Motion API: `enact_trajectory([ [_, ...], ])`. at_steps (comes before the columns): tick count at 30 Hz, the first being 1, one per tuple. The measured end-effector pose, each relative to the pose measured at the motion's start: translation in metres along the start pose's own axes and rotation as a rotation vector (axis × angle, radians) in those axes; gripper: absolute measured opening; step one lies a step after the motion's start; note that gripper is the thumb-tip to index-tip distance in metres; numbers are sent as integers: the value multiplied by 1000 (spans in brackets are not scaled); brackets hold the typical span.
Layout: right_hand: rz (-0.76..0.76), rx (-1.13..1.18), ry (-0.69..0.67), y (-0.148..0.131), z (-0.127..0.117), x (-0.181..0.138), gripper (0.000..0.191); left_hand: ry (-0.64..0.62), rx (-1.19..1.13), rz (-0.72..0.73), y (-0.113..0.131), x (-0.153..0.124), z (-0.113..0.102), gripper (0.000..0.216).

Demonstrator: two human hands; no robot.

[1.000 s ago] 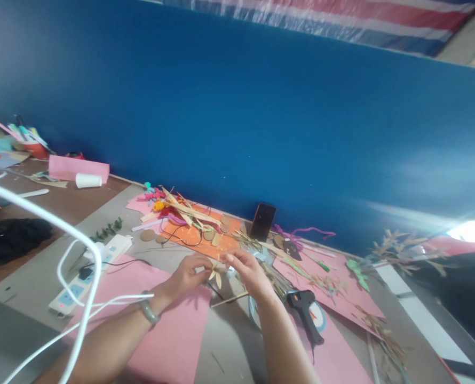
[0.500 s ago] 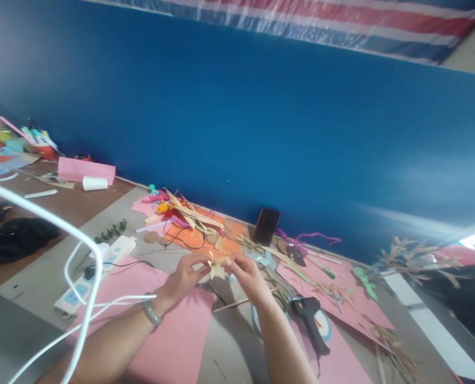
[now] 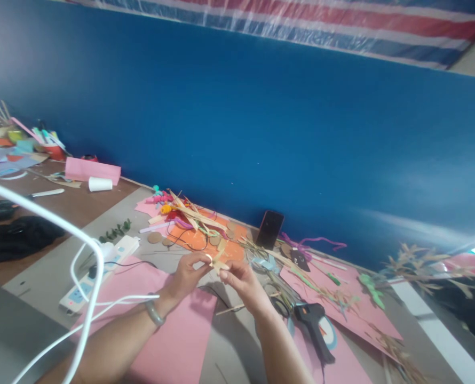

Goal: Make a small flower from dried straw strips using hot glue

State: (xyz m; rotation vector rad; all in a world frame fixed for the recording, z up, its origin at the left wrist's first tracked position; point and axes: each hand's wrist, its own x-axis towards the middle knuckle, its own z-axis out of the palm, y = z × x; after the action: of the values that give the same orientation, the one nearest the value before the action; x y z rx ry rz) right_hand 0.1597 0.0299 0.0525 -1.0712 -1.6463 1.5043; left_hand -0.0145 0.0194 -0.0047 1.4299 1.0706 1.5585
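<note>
Both my hands meet above the grey table and pinch a small tan star-like piece of folded leaf strips (image 3: 219, 262). My left hand (image 3: 187, 275), with a grey bangle on the wrist, grips it from the left. From the right, my right hand (image 3: 241, 280) holds it between thumb and fingertips. Below the hands lies a pink paper sheet (image 3: 169, 330). A thin stick (image 3: 231, 308) lies on the table just under my right hand.
A black glue gun (image 3: 313, 325) lies to the right on pink paper. A white power strip (image 3: 101, 264) and white cables (image 3: 81, 298) sit at the left. Dried leaves and craft scraps on orange paper (image 3: 197, 234) and a black phone (image 3: 270, 229) stand by the blue wall.
The camera view has drifted slightly, so the table shifted right and down. My hands stay together on the leaf piece, turning it a little between the fingers.
</note>
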Motion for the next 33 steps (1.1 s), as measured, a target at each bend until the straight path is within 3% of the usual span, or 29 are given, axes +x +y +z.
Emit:
enact_trajectory([
  [7,-8,-23,-5,0,2,0,26,-11,-48,-50,-1,1,0,14],
  [13,-46,111,89,-10,0,-2,35,-111,-106,-114,-7,-1,2,19],
  [18,-7,85,155,-7,6,-1,35,-191,-126,-142,-10,-5,2,21],
  [22,-32,81,242,3,4,6,39,-150,-163,-188,-8,-2,1,23],
  [25,-73,223,357,12,1,11,42,-98,-271,-222,-7,2,1,25],
  [29,-85,319,402,21,-1,12,48,-88,-410,-299,0,5,0,26],
  [33,-66,340,361,12,-3,8,26,-214,-447,-402,16,3,0,27],
])
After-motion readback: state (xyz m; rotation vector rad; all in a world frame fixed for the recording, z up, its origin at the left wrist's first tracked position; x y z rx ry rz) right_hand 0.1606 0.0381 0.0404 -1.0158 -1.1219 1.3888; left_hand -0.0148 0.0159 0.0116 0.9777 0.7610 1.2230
